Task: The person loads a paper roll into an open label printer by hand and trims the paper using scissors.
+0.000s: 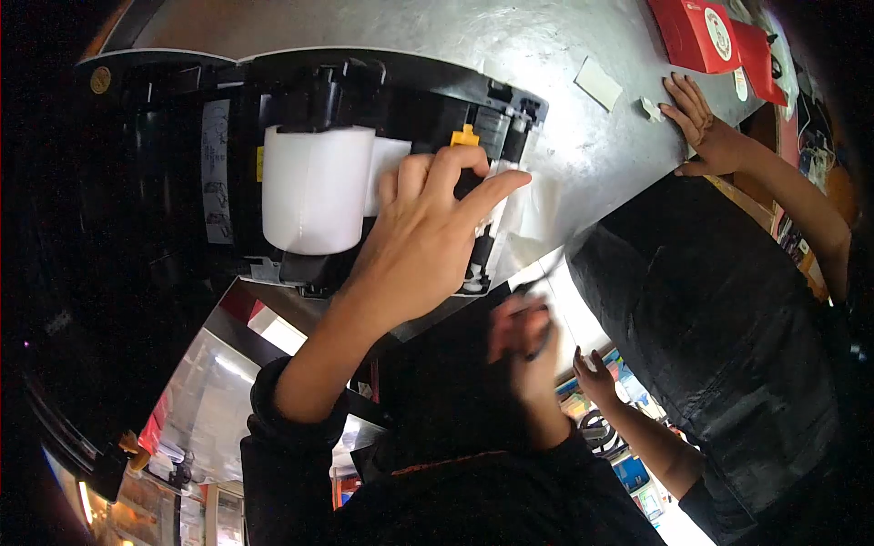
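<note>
A black label printer (401, 96) lies with its cover swung open on the metal table. Inside it sits a white label roll (317, 196), and a strip of its paper (391, 168) runs under my left hand (423, 218). That hand rests over the mechanism beside an orange-yellow tab (465, 136), fingers bent, thumb stretched apart from them. Their undersides are hidden. Below the table's edge, my right hand (523, 332) is smeared by motion. Its fingers look curled around a dark object too blurred to name.
At the right stands another person in dark clothing (710, 318), one hand (696, 123) on the metal table (546, 45) and the other (596, 373) lower down. Paper scraps (598, 85) and a red box (699, 36) lie beyond the printer.
</note>
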Motion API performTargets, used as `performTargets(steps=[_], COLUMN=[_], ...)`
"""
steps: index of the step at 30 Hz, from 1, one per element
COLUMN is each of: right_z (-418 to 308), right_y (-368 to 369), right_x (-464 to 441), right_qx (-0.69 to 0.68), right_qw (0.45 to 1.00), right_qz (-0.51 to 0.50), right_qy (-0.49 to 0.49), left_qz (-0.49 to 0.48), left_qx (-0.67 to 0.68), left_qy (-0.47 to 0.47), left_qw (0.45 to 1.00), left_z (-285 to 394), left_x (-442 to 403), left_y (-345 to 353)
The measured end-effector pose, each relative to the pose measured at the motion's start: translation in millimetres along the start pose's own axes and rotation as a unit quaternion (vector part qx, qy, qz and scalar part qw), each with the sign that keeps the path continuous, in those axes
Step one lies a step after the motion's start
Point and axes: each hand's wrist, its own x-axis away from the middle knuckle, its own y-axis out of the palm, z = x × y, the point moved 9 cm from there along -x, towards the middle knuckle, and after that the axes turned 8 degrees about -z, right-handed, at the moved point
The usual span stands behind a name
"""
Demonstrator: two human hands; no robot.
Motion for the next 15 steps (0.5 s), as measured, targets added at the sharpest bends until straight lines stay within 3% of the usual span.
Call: performTargets(steps=[2, 3, 4, 6, 8, 15], right_z=[-44.8, -55.3, -47.5, -27.9, -13.6, -1.8], right_y=[-12.9, -8.8, 0.7, 5.3, 24.9, 40.3], right_x=[7.2, 18.1, 19.0, 36.9, 40.9, 31.0], right_qx=[0.001, 0.011, -0.017, -0.010, 0.030, -0.017], right_qw=[0.990, 0.990, 0.980, 0.988, 0.978, 0.974], right_qz=[-0.026, -0.035, -0.165, -0.144, -0.206, -0.225], right_qy=[-0.139, -0.133, -0.108, -0.050, 0.012, 0.014], left_qz=[0.015, 0.040, 0.037, 0.034, 0.030, 0.047], left_qx=[0.061, 0.064, 0.065, 0.069, 0.061, 0.052], left_qy=[-0.016, 0.002, 0.001, 0.000, 0.005, 0.011], left_qw=[0.998, 0.997, 0.997, 0.997, 0.998, 0.997], left_z=[-5.0, -4.1, -4.5, -5.2, -4.4, -4.6], left_x=[-0.5, 0.2, 0.5, -0.2, -0.7, 1.2], left_y=[-0.9, -2.0, -1.1, -1.4, -0.7, -3.3])
